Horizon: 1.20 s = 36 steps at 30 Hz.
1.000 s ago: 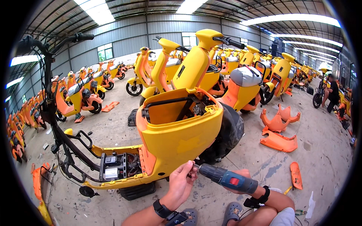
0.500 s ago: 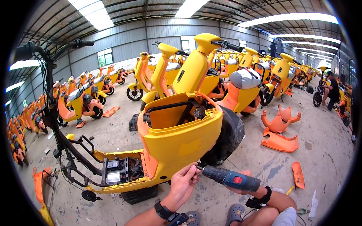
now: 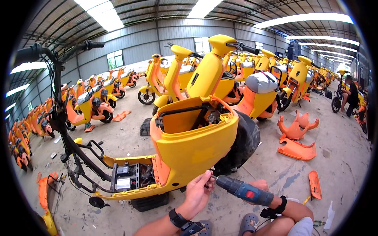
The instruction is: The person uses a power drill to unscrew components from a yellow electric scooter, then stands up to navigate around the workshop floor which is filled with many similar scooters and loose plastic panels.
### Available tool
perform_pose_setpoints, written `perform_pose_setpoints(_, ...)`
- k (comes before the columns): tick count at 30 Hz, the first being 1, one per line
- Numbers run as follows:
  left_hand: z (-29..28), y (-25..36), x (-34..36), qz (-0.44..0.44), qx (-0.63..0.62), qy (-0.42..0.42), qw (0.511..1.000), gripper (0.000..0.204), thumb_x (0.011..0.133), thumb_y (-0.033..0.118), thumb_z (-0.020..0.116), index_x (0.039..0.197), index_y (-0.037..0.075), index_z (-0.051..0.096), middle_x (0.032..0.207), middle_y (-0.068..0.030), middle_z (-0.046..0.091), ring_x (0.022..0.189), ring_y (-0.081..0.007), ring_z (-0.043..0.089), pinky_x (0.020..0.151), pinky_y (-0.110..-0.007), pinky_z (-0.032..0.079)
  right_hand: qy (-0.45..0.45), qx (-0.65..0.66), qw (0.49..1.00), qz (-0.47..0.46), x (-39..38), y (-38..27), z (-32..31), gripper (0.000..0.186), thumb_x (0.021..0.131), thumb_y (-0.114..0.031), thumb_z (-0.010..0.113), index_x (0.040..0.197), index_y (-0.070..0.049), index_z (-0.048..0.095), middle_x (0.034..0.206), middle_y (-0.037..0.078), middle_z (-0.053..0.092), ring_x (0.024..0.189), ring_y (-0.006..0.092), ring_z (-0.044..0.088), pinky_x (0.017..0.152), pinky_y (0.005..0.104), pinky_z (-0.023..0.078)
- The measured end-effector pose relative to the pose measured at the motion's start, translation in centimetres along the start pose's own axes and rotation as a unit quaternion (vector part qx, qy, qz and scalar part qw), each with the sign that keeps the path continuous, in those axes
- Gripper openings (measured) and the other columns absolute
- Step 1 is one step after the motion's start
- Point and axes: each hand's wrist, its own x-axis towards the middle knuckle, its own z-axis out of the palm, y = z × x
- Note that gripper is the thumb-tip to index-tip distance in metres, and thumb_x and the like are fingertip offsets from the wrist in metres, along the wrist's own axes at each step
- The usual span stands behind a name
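A partly stripped yellow scooter (image 3: pixel 185 145) stands in front of me, its seat gone and its floor bay open on black wiring. My right hand (image 3: pixel 262 187) grips a blue cordless drill (image 3: pixel 244 191) whose bit points left at the lower edge of the yellow rear body panel. My left hand (image 3: pixel 199 192), with a black watch on the wrist, is cupped at the drill's tip against that panel edge. The black rear tyre (image 3: pixel 242 147) sits just above the drill.
Orange body panels (image 3: pixel 296 139) lie on the concrete floor to the right, with a smaller orange piece (image 3: pixel 314 185). Rows of yellow and orange scooters (image 3: pixel 220 74) fill the hall behind. A person (image 3: pixel 348 96) sits by a bike at the far right. My sandalled foot (image 3: pixel 248 224) is below.
The view has shifted slightly; the drill and both hands stay at the panel's lower edge, the drill tip closing in on my left fingers.
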Motion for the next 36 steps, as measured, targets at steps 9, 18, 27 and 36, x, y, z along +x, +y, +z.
perform_pose_setpoints(9,-0.4,-0.4,0.6,-0.040,-0.040,-0.036,0.998,0.023,0.094,0.018,0.060,0.107,-0.001,0.063,0.084,-0.0034,0.062,0.069,-0.0085,0.048,0.066,-0.024,0.042,-0.027,-0.025,0.999,0.017,-0.1,0.0,-0.6,0.017,0.064,-0.012,0.073,0.079,-0.009,0.065,0.062,0.009,0.056,0.053,0.0286,0.056,0.050,0.0309,0.047)
perform_pose_setpoints(18,-0.9,-1.0,1.5,-0.072,-0.057,-0.073,0.993,0.024,0.096,0.016,0.055,0.114,0.000,0.055,0.081,-0.0016,0.059,0.069,-0.0099,0.048,0.065,-0.025,0.040,-0.054,-0.015,0.995,0.076,-0.4,-0.2,-1.3,0.021,0.068,-0.014,0.075,0.086,-0.009,0.066,0.067,0.009,0.061,0.056,0.0269,0.059,0.055,0.0323,0.050)
perform_pose_setpoints(27,-0.2,-1.0,1.4,-0.039,-0.018,-0.048,0.998,0.025,0.095,0.014,0.054,0.115,0.000,0.054,0.081,-0.0018,0.057,0.068,-0.0099,0.047,0.064,-0.026,0.039,0.016,0.015,0.999,0.036,-0.4,0.4,-0.5,0.022,0.066,-0.015,0.077,0.085,-0.008,0.066,0.069,0.007,0.064,0.055,0.0241,0.061,0.053,0.0305,0.050)
perform_pose_setpoints(36,0.6,-0.9,0.9,-0.034,-0.007,-0.009,0.999,0.023,0.094,0.016,0.054,0.112,0.000,0.055,0.079,-0.0025,0.055,0.068,-0.0114,0.047,0.063,-0.027,0.038,-0.032,0.037,0.995,0.082,-0.6,-0.3,-1.2,0.033,0.066,-0.014,0.076,0.097,-0.007,0.066,0.078,0.012,0.066,0.066,0.0293,0.064,0.063,0.0310,0.053)
